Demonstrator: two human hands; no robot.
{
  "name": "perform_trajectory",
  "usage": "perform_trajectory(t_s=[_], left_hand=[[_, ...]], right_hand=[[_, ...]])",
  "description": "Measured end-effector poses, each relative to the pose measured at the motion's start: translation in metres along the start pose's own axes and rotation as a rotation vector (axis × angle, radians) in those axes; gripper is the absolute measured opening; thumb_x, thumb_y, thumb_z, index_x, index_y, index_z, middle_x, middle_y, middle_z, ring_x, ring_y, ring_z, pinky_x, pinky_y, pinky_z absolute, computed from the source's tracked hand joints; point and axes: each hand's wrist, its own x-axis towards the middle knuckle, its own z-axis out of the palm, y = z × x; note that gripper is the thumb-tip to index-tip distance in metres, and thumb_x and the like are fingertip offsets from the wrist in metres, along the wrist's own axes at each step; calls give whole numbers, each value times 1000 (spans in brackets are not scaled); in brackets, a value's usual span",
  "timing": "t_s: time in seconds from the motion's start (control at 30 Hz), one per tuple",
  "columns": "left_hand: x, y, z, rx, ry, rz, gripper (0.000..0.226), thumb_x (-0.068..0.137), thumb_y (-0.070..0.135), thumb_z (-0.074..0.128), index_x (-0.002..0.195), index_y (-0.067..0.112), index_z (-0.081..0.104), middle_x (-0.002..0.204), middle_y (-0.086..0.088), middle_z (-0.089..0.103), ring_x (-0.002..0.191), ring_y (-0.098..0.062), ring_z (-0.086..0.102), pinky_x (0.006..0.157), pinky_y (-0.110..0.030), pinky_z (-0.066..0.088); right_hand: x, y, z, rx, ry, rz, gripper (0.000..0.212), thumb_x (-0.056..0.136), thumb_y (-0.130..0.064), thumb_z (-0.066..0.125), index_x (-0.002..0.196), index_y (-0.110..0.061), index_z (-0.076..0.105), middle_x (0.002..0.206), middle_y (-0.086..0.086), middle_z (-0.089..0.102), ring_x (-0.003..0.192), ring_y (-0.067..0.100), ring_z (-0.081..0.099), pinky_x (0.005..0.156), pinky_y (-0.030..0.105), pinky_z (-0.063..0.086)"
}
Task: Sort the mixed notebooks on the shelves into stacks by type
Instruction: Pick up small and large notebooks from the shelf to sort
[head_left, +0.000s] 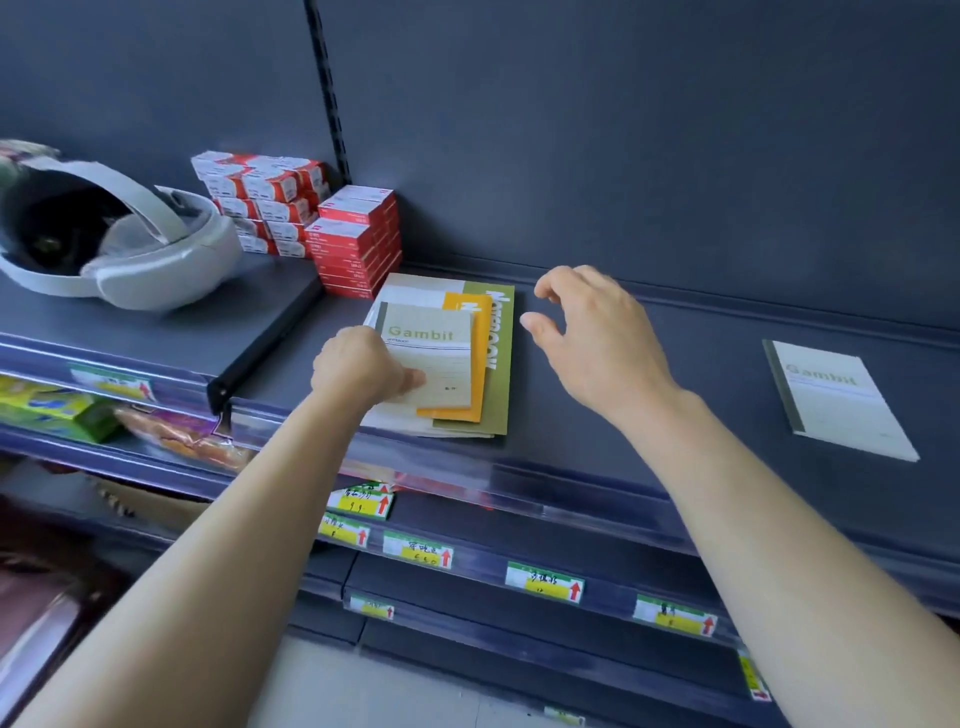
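The left hand (363, 366) pinches the small tan notebook (439, 364) on the middle pile (501, 379); the right hand (597, 338) hovers open, holding nothing

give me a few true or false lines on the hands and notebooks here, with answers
1. The left hand pinches the small Gambit notebook atop the pile. True.
2. The right hand holds a notebook. False: it hovers open, holding nothing.
3. A second Gambit notebook lies alone to the right. True.
4. The red boxes sit on the pile. False: they stand behind it.
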Motion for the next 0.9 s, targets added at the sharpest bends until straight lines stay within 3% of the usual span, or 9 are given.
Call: perform_trajectory(t_s=[0.13,0.23,0.33,0.43,0.5,0.6,0.73,0.8,0.9], left_hand=[[0,0,2,-170,10,-54,69,77,29,75,124,-2,37,122,-18,53,109,-33,54,81,-39,48],[0,-7,-1,-274,59,-43,49,87,17,64,122,-1,35,120,-18,54,107,-35,55,67,-37,43],[7,-19,-11,-358,122,1,37,90,13,57,118,1,35,118,-17,54,102,-34,55,75,-40,48],[14,-28,-20,-406,145,65,28,92,11,52,113,3,36,106,-9,51,88,-27,50,70,-37,43],[17,-35,-25,-427,141,127,21,94,11,49,108,7,34,100,-6,48,84,-25,49,67,-35,41],[22,-46,-34,-473,108,216,18,95,10,46,107,11,32,100,-2,50,81,-20,50,55,-30,43],[27,-59,-46,-510,62,279,15,96,12,43,107,12,33,104,-1,51,87,-20,51,49,-24,39],[29,-65,-51,-520,51,312,15,97,13,41,110,10,34,105,-2,51,88,-22,51,52,-26,42],[29,-71,-57,-561,60,376,10,100,17,37,107,11,36,103,-1,51,83,-18,50,53,-26,37]], right_hand=[[14,-2,20,5,-73,-20,26,94,-30,51,113,-12,53,114,4,56,106,23,50,83,33,42],[22,-5,33,5,-137,2,27,93,-32,52,111,-11,52,113,6,56,106,25,50,82,33,40],[27,-12,48,42,-222,81,33,92,-34,54,115,-10,51,117,7,56,107,27,51,84,36,42],[30,-19,67,59,-329,177,40,91,-38,56,115,-7,50,118,9,57,105,27,52,77,35,40],[32,-27,77,50,-366,237,49,89,-44,57,118,-6,48,119,11,57,107,29,52,75,33,38],[38,-45,89,19,-379,341,68,83,-52,61,127,-3,43,125,12,53,113,31,48,85,36,41],[50,-64,103,51,-375,585,90,75,-50,72,137,1,32,133,15,44,121,32,40,91,37,41],[53,-68,105,86,-372,647,80,75,-43,74,133,0,38,129,14,46,117,30,46,80,33,41],[50,-69,104,96,-252,675,42,85,-20,67,119,-1,51,123,12,54,108,31,55,70,28,39]])
